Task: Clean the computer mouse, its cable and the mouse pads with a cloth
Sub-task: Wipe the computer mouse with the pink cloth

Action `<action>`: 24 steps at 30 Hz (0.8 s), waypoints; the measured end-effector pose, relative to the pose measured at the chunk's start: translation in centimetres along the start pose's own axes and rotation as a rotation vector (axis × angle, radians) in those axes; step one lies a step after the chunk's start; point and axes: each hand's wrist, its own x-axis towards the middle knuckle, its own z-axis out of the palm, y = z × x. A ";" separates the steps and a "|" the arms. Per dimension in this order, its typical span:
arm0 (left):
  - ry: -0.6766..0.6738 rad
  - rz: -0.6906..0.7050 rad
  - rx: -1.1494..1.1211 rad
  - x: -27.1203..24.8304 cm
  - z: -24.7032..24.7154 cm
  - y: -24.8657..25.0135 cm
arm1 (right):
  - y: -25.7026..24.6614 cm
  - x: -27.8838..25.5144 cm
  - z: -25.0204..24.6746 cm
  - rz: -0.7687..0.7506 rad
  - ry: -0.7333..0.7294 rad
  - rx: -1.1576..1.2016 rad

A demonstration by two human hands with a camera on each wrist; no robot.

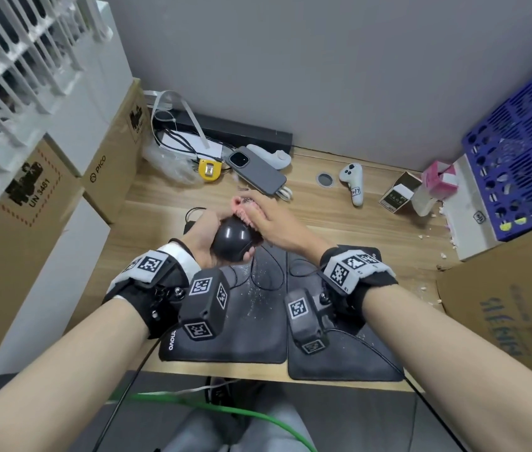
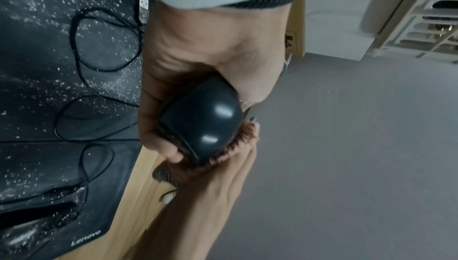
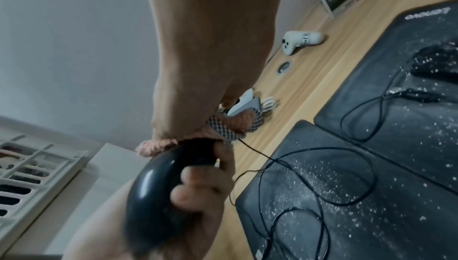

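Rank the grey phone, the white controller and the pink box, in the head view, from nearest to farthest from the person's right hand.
From the right hand, which presses a cloth on the mouse:
1. Grey phone, just beyond the hand, slightly to its left.
2. White controller, farther to the right on the desk.
3. Pink box, farthest right, beside the blue crate.

I see a glossy black mouse (image 1: 232, 240) under a pink cloth (image 1: 247, 213) with a small black-and-white check edge. Its thin cable (image 1: 271, 272) is black. My 2 mouse pads, left (image 1: 251, 327) and right (image 1: 349, 357), are dark grey, flecked with white specks. The desk (image 1: 372, 230) is light wood grain. A blue perforated crate (image 1: 519, 164) and a pink box (image 1: 439, 179) sit on my right.
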 end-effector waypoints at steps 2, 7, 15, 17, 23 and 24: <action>0.013 0.008 -0.040 0.4 1.0 -0.2 | -0.8 0.4 0.7 0.041 0.044 0.035; 0.141 0.172 -0.203 1.0 0.8 0.0 | -1.6 -0.1 2.2 -0.099 -0.092 -0.080; 0.030 0.075 -0.163 0.4 2.6 -0.6 | -1.2 1.6 1.2 0.110 -0.007 -0.096; 0.064 0.111 -0.229 1.1 2.0 -0.6 | -1.7 0.7 1.7 -0.010 -0.061 -0.131; 0.006 0.049 -0.085 0.8 1.8 -1.0 | 0.0 1.6 0.6 0.181 -0.131 0.098; -0.013 0.031 -0.059 0.7 2.0 -1.0 | 0.1 1.9 0.3 0.230 -0.110 0.129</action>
